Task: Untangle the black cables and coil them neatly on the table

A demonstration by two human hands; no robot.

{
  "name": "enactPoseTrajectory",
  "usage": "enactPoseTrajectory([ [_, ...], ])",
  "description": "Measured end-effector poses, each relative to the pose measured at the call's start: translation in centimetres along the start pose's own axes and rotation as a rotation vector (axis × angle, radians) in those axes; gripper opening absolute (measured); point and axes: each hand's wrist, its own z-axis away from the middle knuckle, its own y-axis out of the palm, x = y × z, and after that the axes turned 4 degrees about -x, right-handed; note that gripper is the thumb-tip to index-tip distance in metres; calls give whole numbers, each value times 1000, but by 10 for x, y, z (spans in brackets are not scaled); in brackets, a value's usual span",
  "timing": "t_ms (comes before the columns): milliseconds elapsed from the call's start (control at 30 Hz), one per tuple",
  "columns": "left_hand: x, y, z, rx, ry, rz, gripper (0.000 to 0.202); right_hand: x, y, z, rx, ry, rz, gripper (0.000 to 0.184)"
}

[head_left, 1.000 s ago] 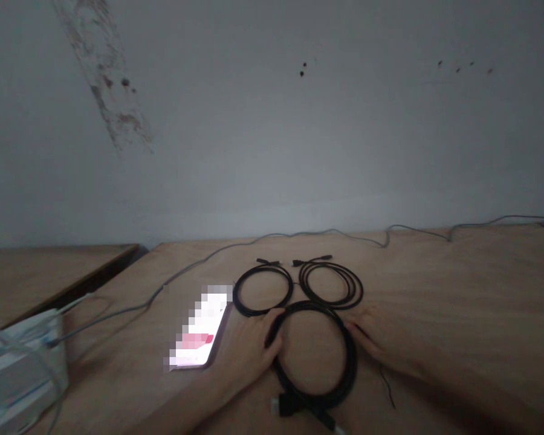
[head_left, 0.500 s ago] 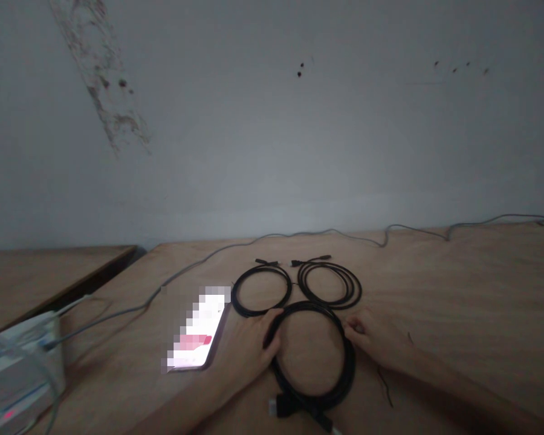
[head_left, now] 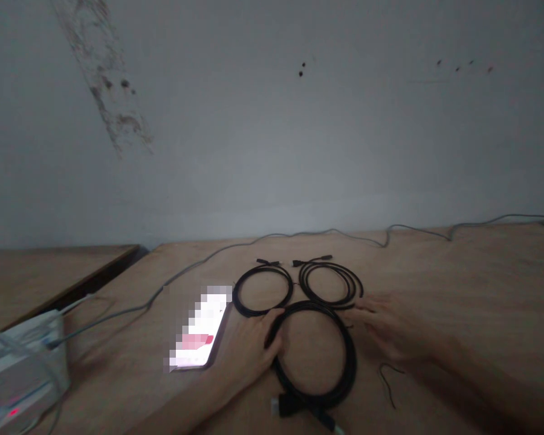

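The nearest of three coiled black cables, a thick HDMI cable [head_left: 351, 362], lies on the wooden table with its silver-tipped plug [head_left: 283, 405] toward me. My left hand [head_left: 258, 338] grips the coil's left side, thumb inside the ring and fingers around the outside. Just right of the coil, my right hand [head_left: 385, 326] is slightly blurred, its fingers stretched toward the gap between this coil and the back-right cable coil [head_left: 354, 281]. A short dark tie end pokes out by the coil near those fingers. Behind my left hand rests the back-left cable coil [head_left: 238, 302].
A phone with a lit, pixelated screen [head_left: 204, 332] lies left of my left hand. A thin dark twist tie [head_left: 383, 377] is below my right hand. At far left stands a white box [head_left: 22, 374] with a red light. A grey cord [head_left: 226, 246] runs along the wall.
My right hand has left the near coil's right edge, shifting right and slightly up, its fingers straightening. The loose twist tie now shows more fully. My left hand keeps its hold.
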Motion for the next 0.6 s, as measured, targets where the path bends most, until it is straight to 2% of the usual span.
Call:
enactPoseTrajectory([
  [100,2,1,0,12,7,1,41,1,-1,-2,33,-95,73,42],
  [167,2,2,0,22,-1,-6,41,2,1,-4,19,-157,95,37],
  [267,3,2,0,26,-22,-28,42,-2,5,-2,-23,-189,109,40],
  [433,2,1,0,35,-26,-14,42,-13,13,5,-79,-155,125,41],
  [600,-1,0,0,25,-27,-5,42,-13,20,2,-48,-75,112,37],
])
